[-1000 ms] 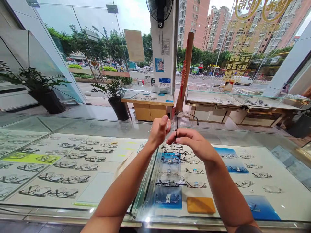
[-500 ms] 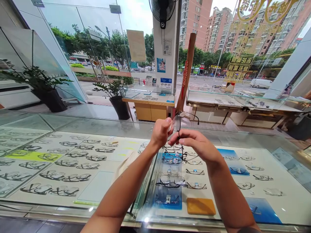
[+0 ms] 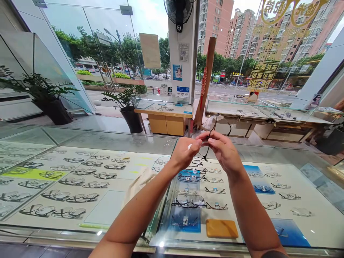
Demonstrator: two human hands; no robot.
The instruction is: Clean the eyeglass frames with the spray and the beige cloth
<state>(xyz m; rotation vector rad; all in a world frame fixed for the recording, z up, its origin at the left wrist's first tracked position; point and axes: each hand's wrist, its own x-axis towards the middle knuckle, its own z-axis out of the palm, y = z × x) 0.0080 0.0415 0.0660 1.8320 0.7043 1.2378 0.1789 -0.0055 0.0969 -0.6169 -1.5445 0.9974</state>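
Above the glass counter, both hands meet at a pair of dark, thin-framed eyeglasses (image 3: 215, 123), tilted with one temple hanging down. My left hand (image 3: 184, 154) is closed, its thumb and fingertips pinching the frame. A small white bit (image 3: 190, 146) shows between its fingers; I cannot make out what it is. From the other side my right hand (image 3: 224, 148) grips the frame between thumb and fingers. Fingers hide the middle of the eyeglasses. Below lie rows of display eyeglasses (image 3: 189, 202) inside the glass counter (image 3: 107, 138).
A pale cloth (image 3: 138, 186) lies on the counter left of my forearm. A tan rectangular case (image 3: 221, 228) is near the front edge. Beyond stand a potted plant (image 3: 131, 120), a wooden cabinet (image 3: 166, 123) and a tall wooden post (image 3: 206, 79).
The eyeglasses have shifted right and turned. My left hand has moved right and slightly down, to meet my right hand at the frame. My right hand's fingers have closed in higher up.
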